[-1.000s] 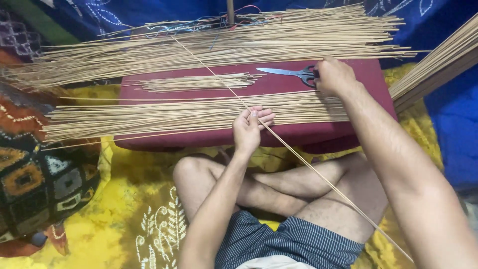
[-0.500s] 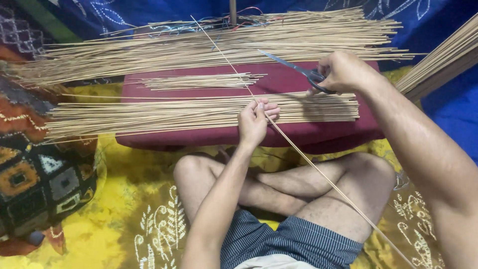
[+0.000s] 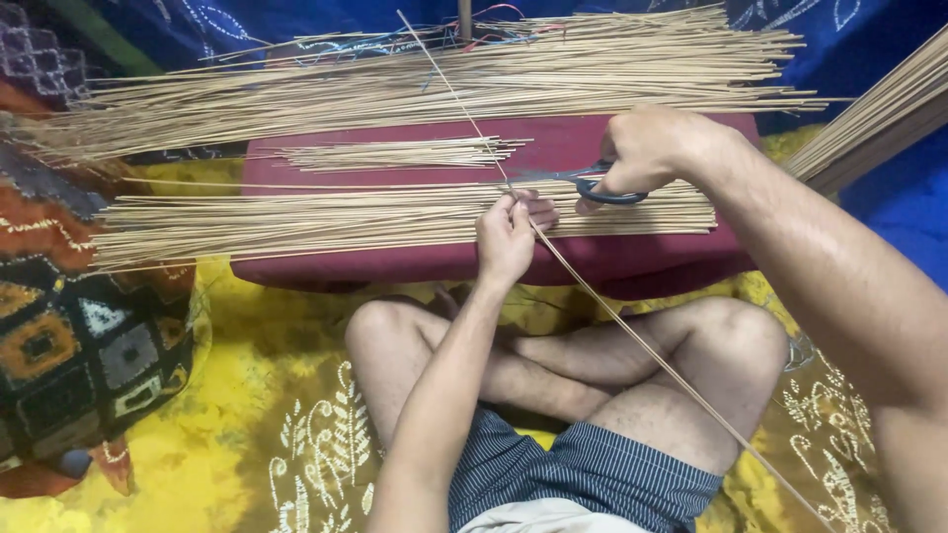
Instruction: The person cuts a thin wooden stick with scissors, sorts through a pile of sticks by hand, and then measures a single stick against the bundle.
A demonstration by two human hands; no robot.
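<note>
A: left hand point(image 3: 509, 237)?
B: pinched closed on one long thin stick point(image 3: 612, 311), which runs diagonally from far centre to near right across the lap

A: right hand point(image 3: 647, 148)?
B: fingers through the handles of the scissors point(image 3: 573, 180), gripping them; blades point left and meet the stick just beyond the left hand

A: surroundings?
B: maroon cushion point(image 3: 592, 259) serves as the surface. Near stick bundle point(image 3: 326, 219) lies across it under both hands, small short bundle point(image 3: 395, 154) mid-cushion, big pile point(image 3: 415, 84) along the far edge. More sticks point(image 3: 874, 114) far right. Yellow patterned cloth point(image 3: 247, 415) under the crossed legs
</note>
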